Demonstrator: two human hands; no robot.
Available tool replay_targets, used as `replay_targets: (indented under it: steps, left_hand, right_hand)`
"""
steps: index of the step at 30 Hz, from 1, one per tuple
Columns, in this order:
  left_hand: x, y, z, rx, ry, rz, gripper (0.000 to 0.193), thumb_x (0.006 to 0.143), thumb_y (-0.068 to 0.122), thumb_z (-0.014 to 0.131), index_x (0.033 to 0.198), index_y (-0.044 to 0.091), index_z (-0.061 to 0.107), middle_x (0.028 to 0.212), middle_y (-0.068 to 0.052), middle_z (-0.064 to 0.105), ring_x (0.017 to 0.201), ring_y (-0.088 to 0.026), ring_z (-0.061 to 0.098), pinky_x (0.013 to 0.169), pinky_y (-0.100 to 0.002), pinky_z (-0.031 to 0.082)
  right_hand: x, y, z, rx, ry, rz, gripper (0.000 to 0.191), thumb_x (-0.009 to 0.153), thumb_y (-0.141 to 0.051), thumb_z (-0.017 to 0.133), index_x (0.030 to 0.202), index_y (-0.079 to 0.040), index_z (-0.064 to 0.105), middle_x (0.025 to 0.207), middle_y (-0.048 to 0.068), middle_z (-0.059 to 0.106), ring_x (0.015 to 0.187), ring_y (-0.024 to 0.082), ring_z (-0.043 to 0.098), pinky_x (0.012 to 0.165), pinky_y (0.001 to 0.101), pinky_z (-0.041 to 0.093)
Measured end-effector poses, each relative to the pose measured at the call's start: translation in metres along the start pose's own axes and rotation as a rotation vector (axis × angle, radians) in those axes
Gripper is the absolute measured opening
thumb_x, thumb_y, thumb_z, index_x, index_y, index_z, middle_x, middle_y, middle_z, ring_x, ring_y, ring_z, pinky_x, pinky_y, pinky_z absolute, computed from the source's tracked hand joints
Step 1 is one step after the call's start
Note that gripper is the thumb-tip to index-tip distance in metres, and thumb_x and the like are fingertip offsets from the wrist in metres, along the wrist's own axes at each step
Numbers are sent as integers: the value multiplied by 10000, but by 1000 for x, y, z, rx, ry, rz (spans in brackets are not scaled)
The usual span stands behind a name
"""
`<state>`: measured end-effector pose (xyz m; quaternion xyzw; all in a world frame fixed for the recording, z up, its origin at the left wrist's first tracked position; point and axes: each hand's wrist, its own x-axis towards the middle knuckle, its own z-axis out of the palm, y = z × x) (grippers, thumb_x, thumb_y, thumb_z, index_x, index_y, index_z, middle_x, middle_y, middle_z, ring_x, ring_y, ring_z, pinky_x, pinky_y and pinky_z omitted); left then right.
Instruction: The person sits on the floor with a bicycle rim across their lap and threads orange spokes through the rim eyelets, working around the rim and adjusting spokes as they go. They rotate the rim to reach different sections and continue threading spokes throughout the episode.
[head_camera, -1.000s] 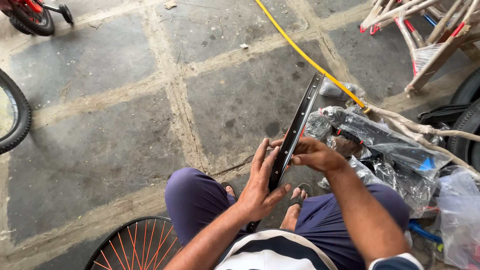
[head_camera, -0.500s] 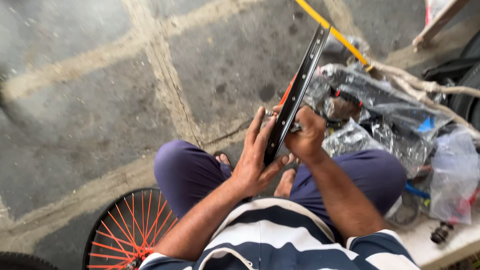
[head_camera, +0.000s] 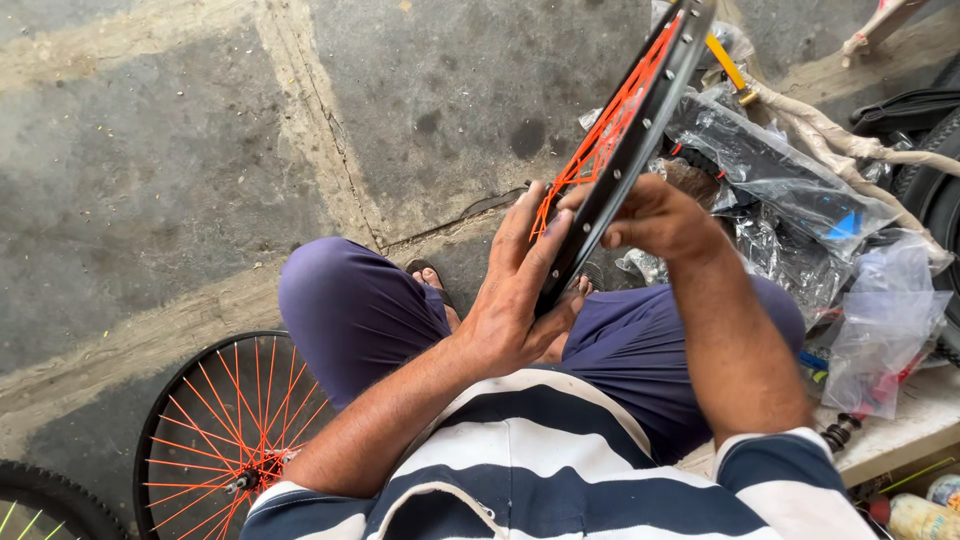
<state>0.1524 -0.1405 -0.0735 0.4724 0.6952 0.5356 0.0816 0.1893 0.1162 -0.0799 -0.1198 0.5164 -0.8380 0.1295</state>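
A black bicycle wheel rim (head_camera: 640, 130) with orange spokes stands on edge over my lap, seen almost edge-on. My left hand (head_camera: 515, 290) presses flat against its left side, fingers spread along the rim and spokes. My right hand (head_camera: 650, 215) grips the rim from the right, fingers curled around its edge. I sit with purple trousers and a striped shirt, a sandalled foot below the rim.
A second black rim with orange spokes (head_camera: 225, 420) lies on the concrete floor at my left. Part of a tyre (head_camera: 40, 505) shows at the bottom left. Clear plastic bags (head_camera: 800, 210) with parts, wrapped frame tubes (head_camera: 850, 140) and a yellow rod (head_camera: 725, 65) crowd the right.
The view has dropped closer to my lap. The rim has tilted so its orange spokes show, and my left hand has flattened further against it.
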Motion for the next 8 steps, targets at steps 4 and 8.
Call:
replay_targets:
  steps: [4, 8]
  left_hand:
    - [-9, -8, -3, -43, -30, 12, 814, 967, 185, 733, 1639, 110, 278, 1717, -297, 90, 1620, -513, 174, 1325, -588, 241]
    - [-8, -26, 10, -113, -69, -5, 829, 974, 201, 727, 1649, 107, 255, 1725, -287, 91, 1631, -501, 170, 1331, -589, 232]
  right_hand:
    - [-22, 31, 20, 23, 296, -135, 512, 878, 74, 782, 1370, 64, 640, 1294, 179, 717, 1093, 205, 721, 860, 301, 618]
    - [-39, 55, 27, 39, 444, -200, 526, 873, 77, 795, 1376, 53, 644, 1349, 176, 691, 1147, 206, 695, 889, 283, 603]
